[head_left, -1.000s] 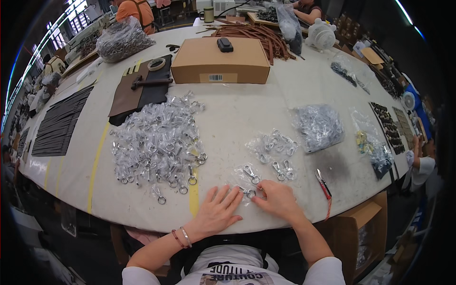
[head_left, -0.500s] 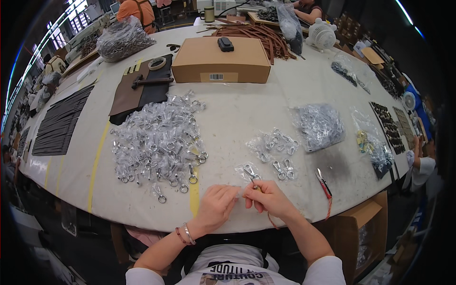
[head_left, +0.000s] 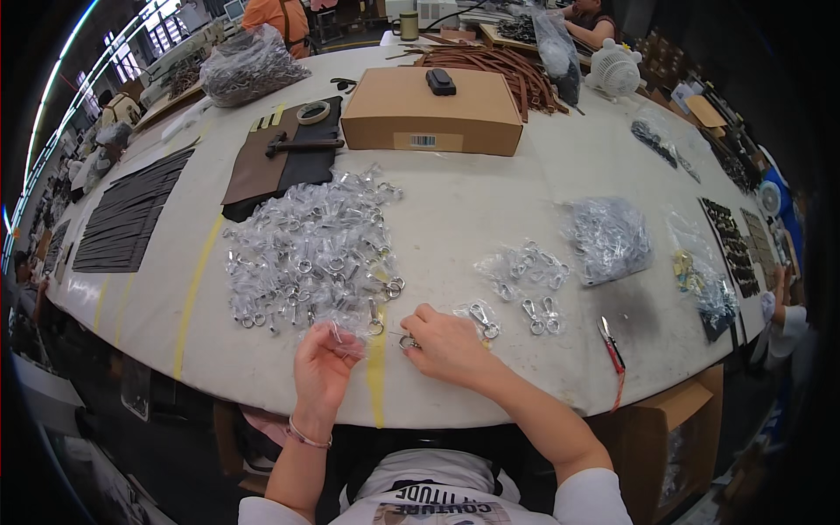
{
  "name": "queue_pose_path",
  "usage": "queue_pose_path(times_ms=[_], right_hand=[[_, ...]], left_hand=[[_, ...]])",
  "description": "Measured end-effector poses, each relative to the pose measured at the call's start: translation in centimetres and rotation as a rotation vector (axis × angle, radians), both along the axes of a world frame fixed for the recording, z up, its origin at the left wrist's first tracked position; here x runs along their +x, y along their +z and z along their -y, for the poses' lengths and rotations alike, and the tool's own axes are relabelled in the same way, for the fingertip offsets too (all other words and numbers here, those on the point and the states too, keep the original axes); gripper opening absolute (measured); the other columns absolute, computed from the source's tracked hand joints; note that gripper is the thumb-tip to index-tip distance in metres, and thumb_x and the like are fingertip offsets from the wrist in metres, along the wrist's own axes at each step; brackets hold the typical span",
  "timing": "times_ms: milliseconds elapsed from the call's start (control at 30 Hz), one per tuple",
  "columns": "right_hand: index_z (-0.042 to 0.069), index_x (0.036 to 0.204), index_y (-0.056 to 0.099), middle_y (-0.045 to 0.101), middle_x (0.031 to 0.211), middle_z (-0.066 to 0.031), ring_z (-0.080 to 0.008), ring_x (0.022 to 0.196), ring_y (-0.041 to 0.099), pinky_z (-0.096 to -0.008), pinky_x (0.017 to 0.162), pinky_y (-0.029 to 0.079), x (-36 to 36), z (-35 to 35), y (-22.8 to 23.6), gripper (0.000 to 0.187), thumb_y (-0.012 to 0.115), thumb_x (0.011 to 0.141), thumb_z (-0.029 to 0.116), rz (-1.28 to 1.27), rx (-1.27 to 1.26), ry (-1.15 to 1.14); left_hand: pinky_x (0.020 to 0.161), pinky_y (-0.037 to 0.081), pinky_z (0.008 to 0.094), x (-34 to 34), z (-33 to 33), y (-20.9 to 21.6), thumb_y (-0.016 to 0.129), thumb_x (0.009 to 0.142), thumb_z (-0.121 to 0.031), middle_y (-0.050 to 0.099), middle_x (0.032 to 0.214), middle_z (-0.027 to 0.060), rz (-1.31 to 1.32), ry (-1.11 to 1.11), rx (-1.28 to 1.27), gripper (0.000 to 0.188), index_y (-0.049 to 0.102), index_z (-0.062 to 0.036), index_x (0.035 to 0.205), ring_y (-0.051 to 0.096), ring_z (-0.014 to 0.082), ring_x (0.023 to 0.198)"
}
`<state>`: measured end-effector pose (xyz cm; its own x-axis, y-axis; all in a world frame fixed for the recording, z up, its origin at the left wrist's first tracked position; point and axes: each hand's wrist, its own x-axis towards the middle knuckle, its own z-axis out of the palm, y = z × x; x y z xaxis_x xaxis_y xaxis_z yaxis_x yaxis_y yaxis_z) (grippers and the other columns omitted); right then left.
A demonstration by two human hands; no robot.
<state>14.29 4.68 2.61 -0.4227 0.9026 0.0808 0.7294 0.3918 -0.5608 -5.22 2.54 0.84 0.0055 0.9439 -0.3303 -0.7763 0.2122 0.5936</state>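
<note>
My left hand (head_left: 322,367) is raised at the near edge of the pile, its fingers pinching a crumpled clear plastic bag (head_left: 350,345). My right hand (head_left: 451,346) is closed, palm down, just right of the yellow stripe; a small metal ring (head_left: 408,342) and a thin metal point show at its fingertips, the rest hidden by the fingers. A large heap of plastic-wrapped metal snap hooks (head_left: 306,254) lies beyond my left hand. To the right of my right hand are one hook on plastic (head_left: 483,321) and a pair of hooks (head_left: 541,317).
Red-handled snips (head_left: 612,346) lie at the right, short of a full clear bag (head_left: 610,241). A small group of wrapped hooks (head_left: 525,267) sits nearer the middle. Behind stand a cardboard box (head_left: 433,114) and a hammer (head_left: 302,143) on leather pieces. Black strips (head_left: 131,214) lie far left.
Both hands have parted and moved left, the left one turning up with the plastic bag. My right hand has left the spot beside the single hook. The whole view has shifted slightly.
</note>
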Motion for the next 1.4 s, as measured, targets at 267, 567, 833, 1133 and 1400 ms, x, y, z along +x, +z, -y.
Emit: queue_pose_path(times_ms=[267, 567, 833, 1133, 1400], right_hand=[[0.001, 0.083, 0.058, 0.058, 0.078, -0.014, -0.0276, 0.074, 0.057, -0.0349, 0.065, 0.046, 1.6, -0.1, -1.7, 0.014, 0.059, 0.07, 0.006, -0.116, -0.021, 0.013], [-0.001, 0.075, 0.056, 0.059, 0.077, -0.0075, -0.0067, 0.061, 0.053, -0.0171, 0.052, 0.041, 5.3, 5.7, 1.9, 0.012, 0.064, 0.069, -0.007, -0.802, -0.097, -0.097], [0.003, 0.073, 0.056, 0.061, 0.08, -0.0055, 0.001, 0.046, 0.034, -0.0148, 0.04, 0.025, 4.1, 7.0, 0.8, 0.015, 0.065, 0.068, -0.008, -1.08, -0.034, -0.143], [0.0, 0.077, 0.051, 0.058, 0.092, -0.0154, -0.0073, 0.067, 0.052, -0.0194, 0.059, 0.041, 3.0, 6.2, 0.7, 0.017, 0.059, 0.069, -0.013, -0.924, -0.063, -0.175], [0.001, 0.075, 0.048, 0.059, 0.097, -0.019, -0.004, 0.063, 0.052, -0.0155, 0.049, 0.039, 1.9, 5.6, -0.3, 0.016, 0.057, 0.074, -0.011, -1.277, -0.179, -0.282]], left_hand=[[0.068, 0.05, 0.0339, 0.7, 0.6, -0.5, 0.049, 0.083, -0.01, 0.059, 0.075, 0.0073, 0.027, -0.171, 0.07, 0.007, 0.054, -0.0038, 0.083, 0.06, 0.0187, 0.071], [0.064, 0.052, 0.0348, 1.9, 0.8, -1.5, 0.05, 0.085, -0.012, 0.061, 0.077, 0.0099, 0.175, -0.375, 0.015, 0.01, 0.053, -0.0031, 0.087, 0.062, 0.02, 0.069], [0.06, 0.05, 0.0363, 3.0, 1.3, -0.7, 0.049, 0.085, -0.014, 0.058, 0.072, 0.0109, 0.113, -0.366, -0.038, 0.012, 0.05, -0.0028, 0.084, 0.059, 0.022, 0.064], [0.061, 0.053, 0.0333, 4.2, 1.7, -0.1, 0.047, 0.087, -0.016, 0.062, 0.08, 0.0119, 0.054, -0.362, 0.021, 0.014, 0.052, -0.0033, 0.092, 0.062, 0.0203, 0.068], [0.08, 0.046, 0.0427, 4.5, 1.5, 0.6, 0.049, 0.087, -0.023, 0.059, 0.098, 0.0114, 0.186, -0.366, 0.025, 0.029, 0.049, -0.0022, 0.108, 0.058, 0.0212, 0.09]])
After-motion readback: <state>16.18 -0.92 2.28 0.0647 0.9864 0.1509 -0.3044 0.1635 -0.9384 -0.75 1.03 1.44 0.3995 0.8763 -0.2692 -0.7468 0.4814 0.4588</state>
